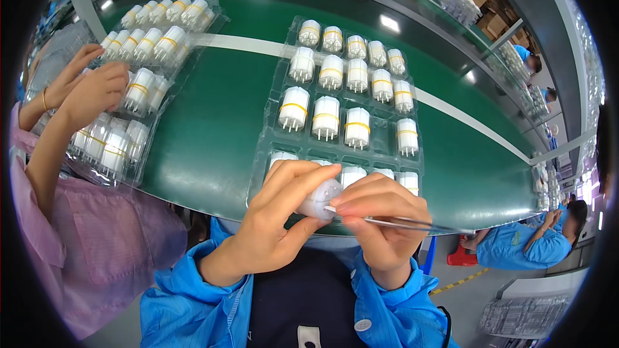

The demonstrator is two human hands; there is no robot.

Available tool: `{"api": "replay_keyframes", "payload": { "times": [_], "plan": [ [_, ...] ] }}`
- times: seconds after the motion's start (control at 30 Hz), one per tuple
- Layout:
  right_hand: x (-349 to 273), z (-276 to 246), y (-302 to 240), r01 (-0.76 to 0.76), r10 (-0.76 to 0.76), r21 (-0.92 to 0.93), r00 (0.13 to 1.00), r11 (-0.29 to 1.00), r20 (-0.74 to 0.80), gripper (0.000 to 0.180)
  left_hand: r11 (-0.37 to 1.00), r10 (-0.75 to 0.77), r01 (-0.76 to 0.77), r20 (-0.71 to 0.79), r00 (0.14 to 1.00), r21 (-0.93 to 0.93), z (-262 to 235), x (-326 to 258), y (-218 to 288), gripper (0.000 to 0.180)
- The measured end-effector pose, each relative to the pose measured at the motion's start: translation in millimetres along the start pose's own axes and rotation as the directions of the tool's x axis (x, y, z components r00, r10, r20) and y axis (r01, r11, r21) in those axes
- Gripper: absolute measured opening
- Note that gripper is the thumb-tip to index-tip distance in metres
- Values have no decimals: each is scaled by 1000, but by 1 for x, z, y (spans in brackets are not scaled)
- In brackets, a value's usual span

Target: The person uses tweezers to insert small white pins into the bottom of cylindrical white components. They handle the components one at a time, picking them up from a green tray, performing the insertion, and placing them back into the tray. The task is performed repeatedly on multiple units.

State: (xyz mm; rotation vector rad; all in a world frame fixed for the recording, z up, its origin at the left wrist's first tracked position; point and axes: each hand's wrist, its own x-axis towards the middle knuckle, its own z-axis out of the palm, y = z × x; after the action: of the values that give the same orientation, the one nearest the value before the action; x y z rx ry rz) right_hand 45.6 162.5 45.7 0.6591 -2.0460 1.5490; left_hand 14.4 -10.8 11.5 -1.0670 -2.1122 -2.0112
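Note:
My left hand (267, 222) is closed around a white plug-in unit (319, 200), its round end face tilted toward my right hand. In my right hand (387, 216) a pair of slim metal tweezers (403, 223) is pinched, the long shaft sticking out to the right. Their tip and my right fingertips meet the unit's end face; the exact contact is hidden by the fingers. Just beyond my hands lies a clear plastic tray (383, 136) with rows of white units, many with yellow bands and metal pins. My hands cover part of its nearest row.
Trays rest on a green conveyor belt (213, 113) with a white stripe (474, 120). At the left, a co-worker's hands (90, 90) reach over another filled tray (145, 132). Another person in blue (522, 241) sits at the right near a red stool (461, 254). A metal frame (561, 38) arches overhead.

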Motion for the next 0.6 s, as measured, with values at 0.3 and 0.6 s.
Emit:
{"api": "replay_keyframes", "payload": {
  "times": [0.3, 0.6],
  "plan": [
    [1, -9, 3, -58, 57, 146, 998, 988, 6, 17, 979, -56, 73, 94, 994, -189, -5, -1, 0, 60],
    [2, -8, 2, -65, 61, 88, 997, 994, 39, 20, 961, -87, 129, 179, 980, -243, -10, -1, -2, 62]
  ]
}}
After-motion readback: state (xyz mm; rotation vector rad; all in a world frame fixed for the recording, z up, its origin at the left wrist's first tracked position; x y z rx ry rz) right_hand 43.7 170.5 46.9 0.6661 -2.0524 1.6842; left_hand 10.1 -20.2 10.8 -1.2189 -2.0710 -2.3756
